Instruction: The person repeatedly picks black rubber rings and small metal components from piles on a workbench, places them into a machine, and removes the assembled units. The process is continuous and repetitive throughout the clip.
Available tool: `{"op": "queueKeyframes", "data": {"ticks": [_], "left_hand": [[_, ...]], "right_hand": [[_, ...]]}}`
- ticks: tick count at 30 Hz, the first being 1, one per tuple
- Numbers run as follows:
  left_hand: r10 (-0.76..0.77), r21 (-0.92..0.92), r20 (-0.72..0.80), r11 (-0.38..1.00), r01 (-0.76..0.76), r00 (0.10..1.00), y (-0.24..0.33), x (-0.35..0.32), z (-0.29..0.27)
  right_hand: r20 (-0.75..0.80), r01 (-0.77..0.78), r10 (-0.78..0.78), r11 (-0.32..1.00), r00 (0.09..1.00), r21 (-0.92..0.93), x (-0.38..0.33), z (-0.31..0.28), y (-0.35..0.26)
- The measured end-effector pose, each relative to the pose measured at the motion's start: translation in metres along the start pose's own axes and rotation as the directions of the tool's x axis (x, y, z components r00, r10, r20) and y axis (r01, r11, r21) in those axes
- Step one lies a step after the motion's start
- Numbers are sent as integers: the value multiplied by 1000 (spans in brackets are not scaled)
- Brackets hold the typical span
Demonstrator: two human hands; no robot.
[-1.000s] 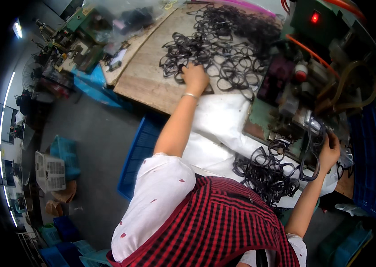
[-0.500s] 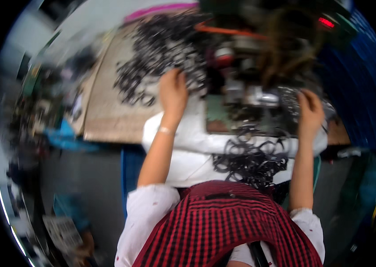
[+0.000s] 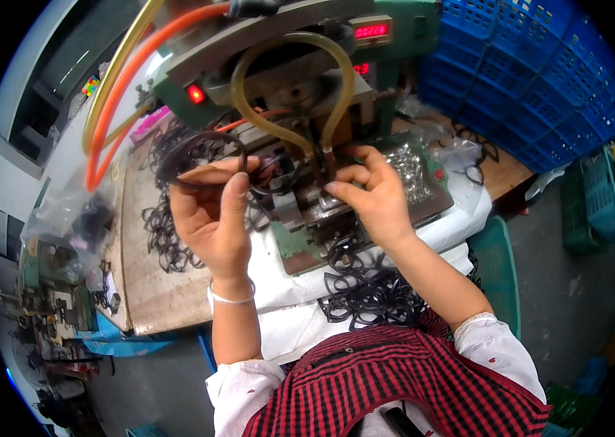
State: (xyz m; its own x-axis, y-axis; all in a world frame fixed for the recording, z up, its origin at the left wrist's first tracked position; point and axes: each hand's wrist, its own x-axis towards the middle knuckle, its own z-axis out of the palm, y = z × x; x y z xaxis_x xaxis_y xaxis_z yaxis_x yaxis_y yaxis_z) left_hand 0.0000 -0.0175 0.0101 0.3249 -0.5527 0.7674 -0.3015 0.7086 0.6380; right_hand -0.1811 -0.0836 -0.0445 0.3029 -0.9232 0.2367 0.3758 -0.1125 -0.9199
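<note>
A dark, glossy, plastic-looking eyeglass frame is held in the left hand, raised off the bare wooden bench at the near left side of a green and grey metal machine. Its rim is pinched between thumb and fingers, and the other end is pointed toward the machine's metal fixture; whether contact is made there cannot be told. A thin white bracelet is worn on the left wrist.

The right hand is placed at the fixture's right side, thumb and forefinger brought to a narrow gap; whether anything is gripped cannot be told.

A translucent yellow hose is looped down the machine's front; an orange hose is curved at its left. Small shiny pieces, too small to identify, are spread right of the fixture.

A tangled pile of black frames is set on a white sheet, near the red-and-black checked apron. More black frames are heaped on the bench, left of the machine. Blue perforated plastic crates are stacked upper right.
</note>
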Motion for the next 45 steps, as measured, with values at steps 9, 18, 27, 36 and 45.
{"op": "queueKeyframes", "data": {"ticks": [9,18,27,36,45], "left_hand": [[239,260,512,872,-414,825,12,-47,11],[491,229,585,663,-713,645,-16,-58,39],[435,280,527,723,-632,731,-13,-71,31],[64,912,-113,402,78,992,-12,-73,-131],[-364,999,29,-6,-33,931,-117,-83,-271]], "right_hand": [[56,196,-300,463,952,-865,-1,-79,3],[-92,23,-324,334,941,-942,13,-138,43],[-192,45,-309,623,932,-781,8,-138,50],[-320,-126,-124,743,939,-658,-3,-137,50],[-229,-36,-177,711,957,-702,6,-127,59]]}}
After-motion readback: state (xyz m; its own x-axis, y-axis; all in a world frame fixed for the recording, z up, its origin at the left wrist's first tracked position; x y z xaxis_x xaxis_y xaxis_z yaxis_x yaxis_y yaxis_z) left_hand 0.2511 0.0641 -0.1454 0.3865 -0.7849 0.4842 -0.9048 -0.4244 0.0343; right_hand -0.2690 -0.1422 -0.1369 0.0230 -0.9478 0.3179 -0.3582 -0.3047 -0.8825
